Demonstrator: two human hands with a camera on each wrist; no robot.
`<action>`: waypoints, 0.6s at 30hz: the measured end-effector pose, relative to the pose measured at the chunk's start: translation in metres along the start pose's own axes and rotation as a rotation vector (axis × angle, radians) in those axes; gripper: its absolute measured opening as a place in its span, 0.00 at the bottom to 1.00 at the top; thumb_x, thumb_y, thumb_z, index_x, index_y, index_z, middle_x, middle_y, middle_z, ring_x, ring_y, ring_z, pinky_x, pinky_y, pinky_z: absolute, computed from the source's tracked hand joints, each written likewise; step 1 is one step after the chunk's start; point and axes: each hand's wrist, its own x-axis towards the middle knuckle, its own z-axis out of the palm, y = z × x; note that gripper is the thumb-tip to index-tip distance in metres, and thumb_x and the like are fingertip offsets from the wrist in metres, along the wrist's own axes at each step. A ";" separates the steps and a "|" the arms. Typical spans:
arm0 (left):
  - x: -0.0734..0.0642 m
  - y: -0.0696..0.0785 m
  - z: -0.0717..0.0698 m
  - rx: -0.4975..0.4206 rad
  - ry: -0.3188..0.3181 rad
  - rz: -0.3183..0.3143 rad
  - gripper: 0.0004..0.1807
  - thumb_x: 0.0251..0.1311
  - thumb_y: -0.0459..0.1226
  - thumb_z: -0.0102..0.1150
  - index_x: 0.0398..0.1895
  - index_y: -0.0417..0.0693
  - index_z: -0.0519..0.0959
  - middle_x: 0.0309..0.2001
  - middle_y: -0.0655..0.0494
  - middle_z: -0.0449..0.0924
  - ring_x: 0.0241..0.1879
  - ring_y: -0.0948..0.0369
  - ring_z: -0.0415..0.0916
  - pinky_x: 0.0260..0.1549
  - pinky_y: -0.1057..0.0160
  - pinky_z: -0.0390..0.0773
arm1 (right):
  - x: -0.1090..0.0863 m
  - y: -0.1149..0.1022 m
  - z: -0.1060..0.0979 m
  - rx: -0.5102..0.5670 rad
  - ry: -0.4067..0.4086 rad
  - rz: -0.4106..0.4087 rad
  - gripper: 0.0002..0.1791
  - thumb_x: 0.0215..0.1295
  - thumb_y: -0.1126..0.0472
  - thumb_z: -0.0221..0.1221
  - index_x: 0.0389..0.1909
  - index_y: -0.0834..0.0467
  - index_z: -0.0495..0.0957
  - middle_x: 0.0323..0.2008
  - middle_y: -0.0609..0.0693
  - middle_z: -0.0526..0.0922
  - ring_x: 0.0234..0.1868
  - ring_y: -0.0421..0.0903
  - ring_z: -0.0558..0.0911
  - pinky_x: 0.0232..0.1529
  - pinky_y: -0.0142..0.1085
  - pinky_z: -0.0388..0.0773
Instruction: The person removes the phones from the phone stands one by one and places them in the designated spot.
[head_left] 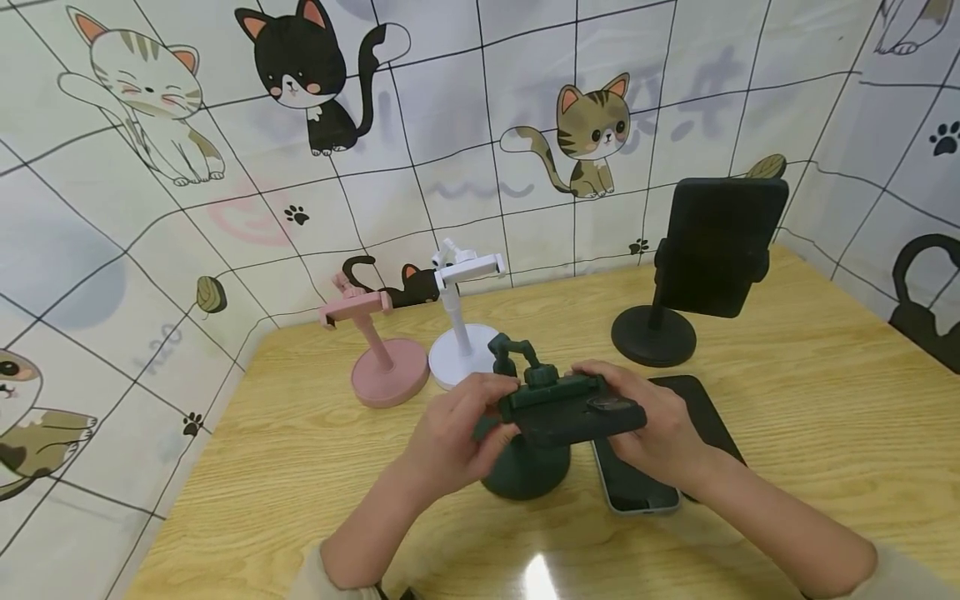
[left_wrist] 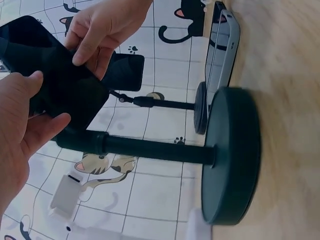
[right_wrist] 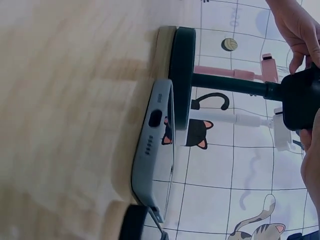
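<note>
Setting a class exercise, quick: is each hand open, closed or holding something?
Left hand: holding the upper part of the dark green, round-based phone stand.
Right hand: holding the black rectangular phone.

No text can be read for certain. On the wall point(head_left: 450, 125), the pale lettering point(head_left: 723, 73) to the right of the striped cat point(head_left: 596, 137) looks like "At", but it is too faint and blurred to be sure. The small tilted characters point(head_left: 160, 348) at the wall's left are too faint to make out in the head view, and so are the pale marks point(right_wrist: 235, 16) near the top of the right wrist view.
</note>
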 end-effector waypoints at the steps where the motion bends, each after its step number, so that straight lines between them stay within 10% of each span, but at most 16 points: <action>1: 0.001 -0.001 -0.002 0.007 -0.012 0.004 0.16 0.64 0.40 0.46 0.42 0.33 0.69 0.38 0.46 0.74 0.31 0.60 0.77 0.31 0.73 0.76 | -0.001 -0.002 0.001 0.006 0.010 0.016 0.23 0.67 0.53 0.47 0.44 0.71 0.72 0.37 0.57 0.80 0.33 0.41 0.80 0.27 0.25 0.73; 11: 0.021 -0.007 -0.025 0.106 -0.041 0.070 0.28 0.38 0.44 0.73 0.42 0.40 0.73 0.37 0.49 0.70 0.36 0.57 0.70 0.37 0.64 0.73 | 0.004 -0.034 0.011 0.202 0.400 0.039 0.38 0.53 0.51 0.63 0.51 0.75 0.56 0.57 0.66 0.60 0.57 0.50 0.67 0.56 0.34 0.64; 18: 0.049 -0.011 -0.038 0.063 -0.378 -0.019 0.47 0.30 0.48 0.76 0.58 0.49 0.64 0.61 0.48 0.59 0.63 0.53 0.53 0.57 0.52 0.58 | 0.022 -0.068 0.033 0.147 0.549 0.006 0.38 0.52 0.48 0.62 0.54 0.69 0.57 0.60 0.65 0.56 0.58 0.55 0.63 0.57 0.39 0.60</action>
